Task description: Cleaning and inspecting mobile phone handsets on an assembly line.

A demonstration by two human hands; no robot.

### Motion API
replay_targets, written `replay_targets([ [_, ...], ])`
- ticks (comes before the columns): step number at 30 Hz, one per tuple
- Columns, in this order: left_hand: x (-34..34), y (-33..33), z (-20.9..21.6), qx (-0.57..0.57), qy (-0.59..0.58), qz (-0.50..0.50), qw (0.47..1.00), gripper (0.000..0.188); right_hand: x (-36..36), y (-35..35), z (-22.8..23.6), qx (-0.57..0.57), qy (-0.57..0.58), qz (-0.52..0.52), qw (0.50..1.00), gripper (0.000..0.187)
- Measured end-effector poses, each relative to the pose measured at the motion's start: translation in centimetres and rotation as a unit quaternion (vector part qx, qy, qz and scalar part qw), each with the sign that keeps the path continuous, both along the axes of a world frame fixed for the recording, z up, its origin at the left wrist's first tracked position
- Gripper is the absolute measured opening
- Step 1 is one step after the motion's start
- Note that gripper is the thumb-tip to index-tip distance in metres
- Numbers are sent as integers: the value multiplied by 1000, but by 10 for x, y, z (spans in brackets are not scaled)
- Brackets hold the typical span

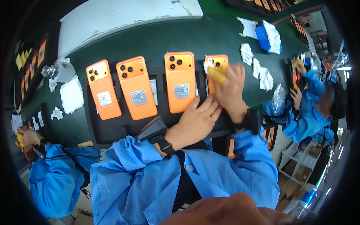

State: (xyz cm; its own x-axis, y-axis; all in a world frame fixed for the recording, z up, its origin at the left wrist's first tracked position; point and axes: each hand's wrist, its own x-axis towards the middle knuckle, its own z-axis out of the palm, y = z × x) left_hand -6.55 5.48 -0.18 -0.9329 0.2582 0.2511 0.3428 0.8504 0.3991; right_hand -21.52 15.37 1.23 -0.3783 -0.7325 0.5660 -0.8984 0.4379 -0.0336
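Several orange smartphones lie in a row, camera side up, over a black tray (98, 135). My right hand (231, 88), with yellow covers on its fingers, pinches a small white wiping cloth (208, 66) against the camera corner of the rightmost orange phone (221, 60). My left hand (197, 120) lies with fingers stretched out by that phone's lower end; my hands hide most of its back. Left of it sits a third orange phone (178, 103) with a printed label, then another labelled phone (144, 109) and the leftmost phone (111, 111), slightly tilted.
White wipes (71, 95) and a clear bottle (65, 71) stand at left on the green mat (221, 37). More wipes (265, 79) and a blue bin (264, 39) are at right. Co-workers' blue sleeves (56, 176) show on both sides. A dark device sits on my left wrist.
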Motion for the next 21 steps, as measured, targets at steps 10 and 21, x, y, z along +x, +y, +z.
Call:
replay_targets([
  [10,0,1,1,-1,1,4,1000,55,-1,-6,3,24,-4,-13,1000,15],
  [21,2,0,4,17,6,8,1000,57,-14,-15,13,28,9,-48,998,14],
])
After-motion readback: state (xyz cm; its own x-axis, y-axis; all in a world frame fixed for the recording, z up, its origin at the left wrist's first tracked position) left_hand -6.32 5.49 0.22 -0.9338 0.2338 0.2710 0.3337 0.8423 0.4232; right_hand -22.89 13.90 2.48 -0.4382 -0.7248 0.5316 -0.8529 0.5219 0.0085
